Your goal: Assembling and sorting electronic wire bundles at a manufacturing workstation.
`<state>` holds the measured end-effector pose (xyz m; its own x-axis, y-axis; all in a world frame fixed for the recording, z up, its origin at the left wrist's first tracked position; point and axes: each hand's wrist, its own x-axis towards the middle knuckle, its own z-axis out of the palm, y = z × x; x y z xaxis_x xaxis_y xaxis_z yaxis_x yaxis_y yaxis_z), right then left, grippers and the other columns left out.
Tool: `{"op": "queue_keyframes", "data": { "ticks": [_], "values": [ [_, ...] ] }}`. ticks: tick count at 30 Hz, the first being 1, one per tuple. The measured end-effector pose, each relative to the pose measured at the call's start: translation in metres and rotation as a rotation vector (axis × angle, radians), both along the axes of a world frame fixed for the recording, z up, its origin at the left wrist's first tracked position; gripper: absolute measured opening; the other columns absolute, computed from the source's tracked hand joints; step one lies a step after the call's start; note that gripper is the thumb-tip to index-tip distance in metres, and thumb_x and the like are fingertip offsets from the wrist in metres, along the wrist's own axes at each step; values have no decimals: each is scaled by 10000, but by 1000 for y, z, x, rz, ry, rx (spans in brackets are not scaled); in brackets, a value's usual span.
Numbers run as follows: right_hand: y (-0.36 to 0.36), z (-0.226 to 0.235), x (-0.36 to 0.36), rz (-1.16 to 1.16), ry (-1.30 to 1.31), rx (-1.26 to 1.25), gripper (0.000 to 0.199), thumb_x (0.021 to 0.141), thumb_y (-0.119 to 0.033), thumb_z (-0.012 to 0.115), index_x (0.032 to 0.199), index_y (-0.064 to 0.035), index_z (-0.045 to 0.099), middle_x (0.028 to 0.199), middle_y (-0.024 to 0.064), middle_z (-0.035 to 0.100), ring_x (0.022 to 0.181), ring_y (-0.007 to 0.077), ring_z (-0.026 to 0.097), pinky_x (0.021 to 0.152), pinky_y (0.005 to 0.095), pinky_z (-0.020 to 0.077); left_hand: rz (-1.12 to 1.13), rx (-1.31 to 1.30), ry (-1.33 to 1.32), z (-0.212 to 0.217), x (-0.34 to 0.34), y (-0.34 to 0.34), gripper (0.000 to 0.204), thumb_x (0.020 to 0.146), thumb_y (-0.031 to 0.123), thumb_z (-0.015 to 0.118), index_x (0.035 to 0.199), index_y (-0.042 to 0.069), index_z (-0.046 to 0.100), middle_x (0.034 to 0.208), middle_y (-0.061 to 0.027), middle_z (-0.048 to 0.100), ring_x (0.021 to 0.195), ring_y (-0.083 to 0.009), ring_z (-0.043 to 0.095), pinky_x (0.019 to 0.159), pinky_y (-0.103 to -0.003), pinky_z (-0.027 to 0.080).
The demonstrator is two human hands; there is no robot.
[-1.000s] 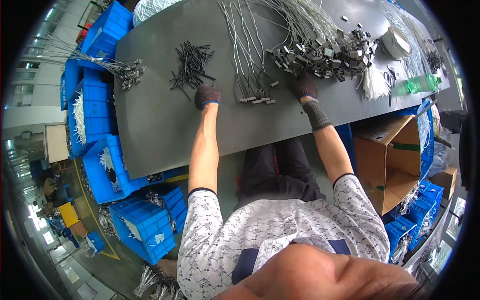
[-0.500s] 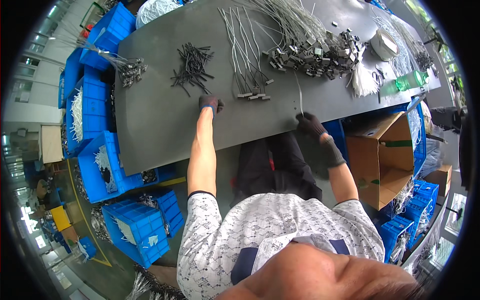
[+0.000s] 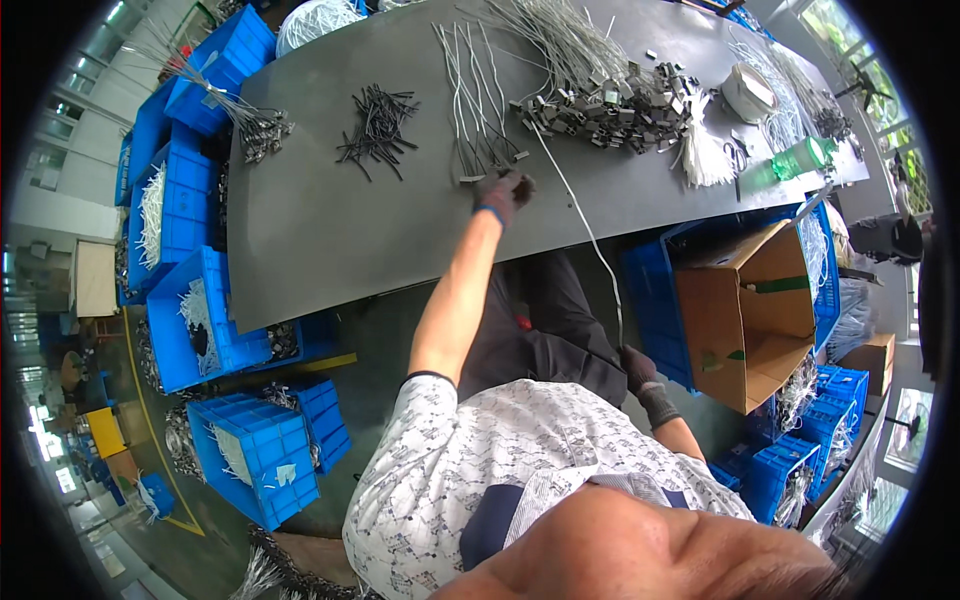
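Note:
My right hand [image 3: 640,372], in a dark glove, is down past the table's near edge beside my leg. It is closed on one end of a white cable [image 3: 585,225], which stretches up across the edge toward the heap of metal-ended cables [image 3: 610,108]. Above the near part of the table is my gloved left hand [image 3: 506,192], its fingers curled together; what they hold, if anything, is hidden. It partly covers the metal ends of a small row of white cables [image 3: 470,95]. A pile of short black tubes [image 3: 380,130] lies farther left.
Blue crates [image 3: 185,215] stand along the table's left side. A cardboard box [image 3: 735,320] sits in a blue crate at the right. On the right part of the table are a green bottle [image 3: 800,158], scissors [image 3: 737,155], a white bucket [image 3: 750,92] and a bundle of white strips [image 3: 705,150].
My right hand has drawn back off the table toward my body, pulling the white cable out from the heap. My left hand has moved right, from near the black tubes to the cable row.

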<state>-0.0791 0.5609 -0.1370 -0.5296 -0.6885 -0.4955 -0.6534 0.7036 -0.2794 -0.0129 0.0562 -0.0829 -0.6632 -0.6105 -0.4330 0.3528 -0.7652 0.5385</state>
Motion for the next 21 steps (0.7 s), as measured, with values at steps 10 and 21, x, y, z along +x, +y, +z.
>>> {"op": "queue_keyframes", "data": {
  "ticks": [10,21],
  "values": [
    [-23,11,-29,93,48,174,266,985,-233,472,1101,-109,677,987,200,715,969,399,685,796,489,547,679,-311,56,114,-55,14,85,938,50,546,906,-1,605,704,-109,665,534,-219,644,512,-363,564],
    [-132,52,-29,-210,-356,-709,309,984,-287,610,1181,-52,649,954,149,706,772,216,675,684,351,522,-115,-537,-281,56,-36,60,110,827,126,706,790,24,728,704,-36,683,599,-106,616,538,-245,485]
  ]
}}
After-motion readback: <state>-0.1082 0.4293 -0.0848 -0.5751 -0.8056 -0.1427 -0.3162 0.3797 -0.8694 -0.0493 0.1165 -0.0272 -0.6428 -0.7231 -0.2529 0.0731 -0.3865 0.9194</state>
